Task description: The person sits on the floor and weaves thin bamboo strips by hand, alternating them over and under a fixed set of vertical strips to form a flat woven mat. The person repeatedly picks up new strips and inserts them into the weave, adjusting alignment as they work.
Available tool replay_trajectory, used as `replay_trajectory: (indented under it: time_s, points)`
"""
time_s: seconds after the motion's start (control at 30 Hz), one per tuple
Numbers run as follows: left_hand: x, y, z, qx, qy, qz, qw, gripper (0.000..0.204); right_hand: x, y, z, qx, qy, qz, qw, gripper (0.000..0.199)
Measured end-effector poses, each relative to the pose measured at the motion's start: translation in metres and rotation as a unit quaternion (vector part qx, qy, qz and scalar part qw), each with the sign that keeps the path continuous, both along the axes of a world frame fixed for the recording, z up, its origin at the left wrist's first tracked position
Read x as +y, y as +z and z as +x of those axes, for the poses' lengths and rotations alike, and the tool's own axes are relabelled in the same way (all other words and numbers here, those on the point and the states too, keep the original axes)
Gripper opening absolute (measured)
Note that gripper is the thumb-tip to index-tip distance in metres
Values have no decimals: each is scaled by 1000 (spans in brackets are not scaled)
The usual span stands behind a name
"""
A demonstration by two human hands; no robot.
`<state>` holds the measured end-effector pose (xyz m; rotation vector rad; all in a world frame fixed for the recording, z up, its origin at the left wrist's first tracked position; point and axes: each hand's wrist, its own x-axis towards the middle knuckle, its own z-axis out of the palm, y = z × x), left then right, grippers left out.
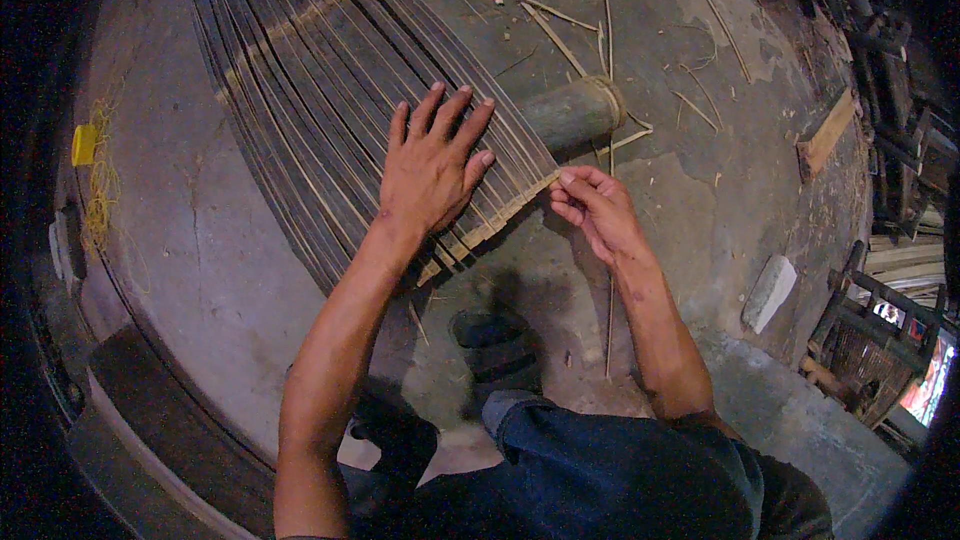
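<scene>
Jeans (620,470) and a dark shoe (490,332) lie nearest on the concrete floor (230,270). Left hand (432,168) presses flat, fingers spread, on the bamboo strip mat (320,80). Right hand (596,208) pinches the cross strip (500,218) at the mat's near edge. Beyond lies a bamboo pole (572,112).

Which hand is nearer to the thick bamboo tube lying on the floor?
Right. The right hand pinches a cross strip just below the bamboo tube; the left hand lies flat on the mat, farther left.

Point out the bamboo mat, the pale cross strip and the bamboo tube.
bamboo mat (310,70), head view, middle of the slats.
pale cross strip (505,212), head view, near its right end.
bamboo tube (570,110), head view, side wall.
</scene>
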<state>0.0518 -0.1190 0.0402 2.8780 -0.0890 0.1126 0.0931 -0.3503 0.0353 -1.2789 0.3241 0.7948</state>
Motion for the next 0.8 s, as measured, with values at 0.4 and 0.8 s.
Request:
replay_trajectory:
  time_s: [0.4, 0.8]
  points:
    - [-3, 3, 2, -7, -4, -13, 1000, 50, -3, -1, -1, 13, -19, 11, 1000, 16]
    - [-5, -9, -2, -16, -2, -36, 999, 51, 81, 84, 57, -240, 143, -62, 958, 40]
